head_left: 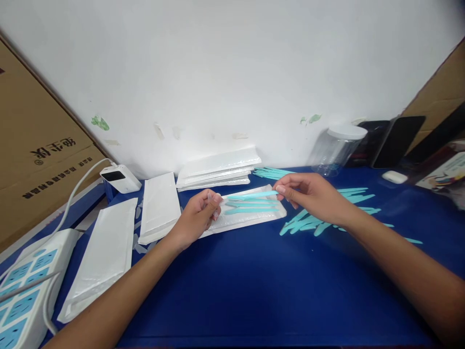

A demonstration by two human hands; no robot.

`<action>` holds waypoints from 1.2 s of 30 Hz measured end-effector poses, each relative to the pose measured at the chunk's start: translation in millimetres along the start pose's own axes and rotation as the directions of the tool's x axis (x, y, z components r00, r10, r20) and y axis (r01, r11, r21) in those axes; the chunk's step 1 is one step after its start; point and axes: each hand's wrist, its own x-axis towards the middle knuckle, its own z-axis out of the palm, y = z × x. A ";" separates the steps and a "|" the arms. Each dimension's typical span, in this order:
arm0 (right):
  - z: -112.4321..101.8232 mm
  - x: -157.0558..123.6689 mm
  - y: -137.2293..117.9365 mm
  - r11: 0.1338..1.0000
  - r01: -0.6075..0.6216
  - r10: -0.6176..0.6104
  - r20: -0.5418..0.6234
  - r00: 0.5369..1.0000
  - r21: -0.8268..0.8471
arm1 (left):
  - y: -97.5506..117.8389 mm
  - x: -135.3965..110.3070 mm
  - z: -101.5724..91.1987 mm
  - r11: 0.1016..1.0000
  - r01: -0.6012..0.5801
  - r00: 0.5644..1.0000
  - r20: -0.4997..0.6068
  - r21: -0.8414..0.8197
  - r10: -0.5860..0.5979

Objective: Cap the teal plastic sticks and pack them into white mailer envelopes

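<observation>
Two hands pinch narrowly: the right hand (308,196) holds a turquoise stick (254,195) by its end, the left hand (196,218) what looks like a clear cap (210,197), above a white envelope (240,223) bearing more sticks (250,211). Such a slight grip could let it slip, scattering those below. Leftward, a cardboard box (32,116) shows upside-down Chinese characters (54,148) and ®.

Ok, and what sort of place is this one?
Probably an improvised indoor work corner: a blue table by a white wall, white packets laid on it, and a multi-socket power strip at the left.
</observation>
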 end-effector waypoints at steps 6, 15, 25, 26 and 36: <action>0.2 -0.9 -4.6 1.000 0.021 -0.020 -0.082 0.996 0.009 | 2.1 -1.4 0.2 0.999 0.020 1.000 -0.012 -0.038 -0.020; 5.8 -0.1 -6.0 0.992 0.004 0.012 -0.119 0.993 0.129 | 3.5 -1.4 0.6 0.998 0.035 0.999 -0.014 -0.054 -0.036; 21.1 0.6 -0.3 0.948 -0.011 0.037 -0.077 0.996 0.319 | 2.7 -2.3 2.2 0.999 0.020 0.999 -0.038 -0.029 -0.021; 22.0 0.6 0.1 0.943 -0.015 0.043 -0.076 0.996 0.332 | 2.5 -2.2 2.4 0.999 0.018 0.999 -0.043 -0.030 -0.019; 21.7 -0.9 1.5 0.937 -0.003 0.046 -0.115 0.992 0.350 | 2.1 -2.5 4.1 0.999 0.006 0.998 -0.068 -0.044 -0.008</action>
